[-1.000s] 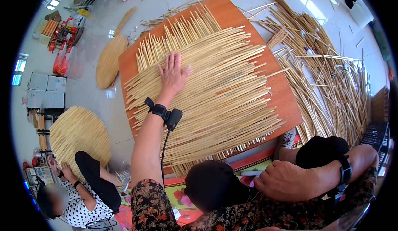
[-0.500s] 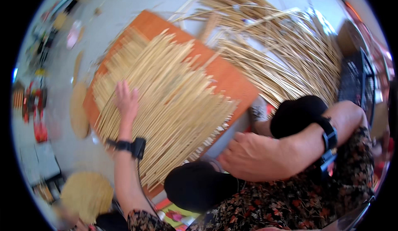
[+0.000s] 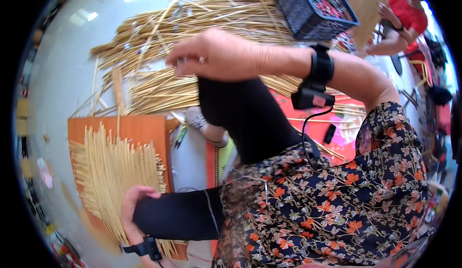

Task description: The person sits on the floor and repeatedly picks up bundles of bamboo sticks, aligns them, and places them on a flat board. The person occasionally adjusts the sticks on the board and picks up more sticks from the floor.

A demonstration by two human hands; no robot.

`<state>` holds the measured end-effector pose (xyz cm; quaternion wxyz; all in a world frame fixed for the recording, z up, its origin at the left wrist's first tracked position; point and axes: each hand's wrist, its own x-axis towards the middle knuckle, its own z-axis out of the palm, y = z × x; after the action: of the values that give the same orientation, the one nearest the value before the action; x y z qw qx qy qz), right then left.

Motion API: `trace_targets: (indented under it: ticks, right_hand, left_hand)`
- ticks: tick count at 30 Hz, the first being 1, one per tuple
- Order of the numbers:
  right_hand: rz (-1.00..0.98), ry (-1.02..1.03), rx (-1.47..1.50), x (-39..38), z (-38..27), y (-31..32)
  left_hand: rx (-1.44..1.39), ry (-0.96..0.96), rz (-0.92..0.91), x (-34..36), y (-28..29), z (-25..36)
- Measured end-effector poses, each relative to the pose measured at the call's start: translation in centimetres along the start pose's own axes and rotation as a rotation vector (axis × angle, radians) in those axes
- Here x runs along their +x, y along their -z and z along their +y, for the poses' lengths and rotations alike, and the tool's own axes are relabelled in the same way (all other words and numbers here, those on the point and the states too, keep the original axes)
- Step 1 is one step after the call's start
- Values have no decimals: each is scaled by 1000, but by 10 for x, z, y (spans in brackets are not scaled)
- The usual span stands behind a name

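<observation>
My right hand (image 3: 211,53) is raised over my black-clad right knee, above the far heap of cane. Its fingers are curled toward the thumb, with a small greyish thing at their tips that is too blurred to name. My left hand (image 3: 136,203) lies against my left knee, its fingers draped over the black cloth and partly hidden. Beside it, a layer of pale, thin cane strips (image 3: 118,159) lies side by side on an orange-brown board (image 3: 139,126), the upper ends uneven.
Long loose canes (image 3: 207,8) are heaped on the floor beyond. A dark plastic crate (image 3: 313,15) stands at the back right, near a person in red (image 3: 404,10) holding a flat tan piece. Green-handled pliers (image 3: 181,136) lie by my shoe (image 3: 197,118).
My view has swung to the right, so the board sits lower left. My right hand has risen from my lap to over the knee; my left has come off the strips to my knee.
</observation>
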<state>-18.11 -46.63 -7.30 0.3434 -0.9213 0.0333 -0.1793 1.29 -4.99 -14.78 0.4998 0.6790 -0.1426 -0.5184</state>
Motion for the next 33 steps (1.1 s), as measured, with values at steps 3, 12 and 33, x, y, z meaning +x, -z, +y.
trace_targets:
  ticks: [3, 12, 33]
  right_hand:
    - [82, -142, -305, -42, 76, 53]
    - [-112, -1075, -796, -423, 254, 75]
    - [-225, -1485, -1093, -564, 276, -20]
  left_hand:
    - [-23, 3, 35, 9, 4, -1]
    - [10, 150, 180, 29, 18, 23]
    - [121, 388, 477, -23, 40, 73]
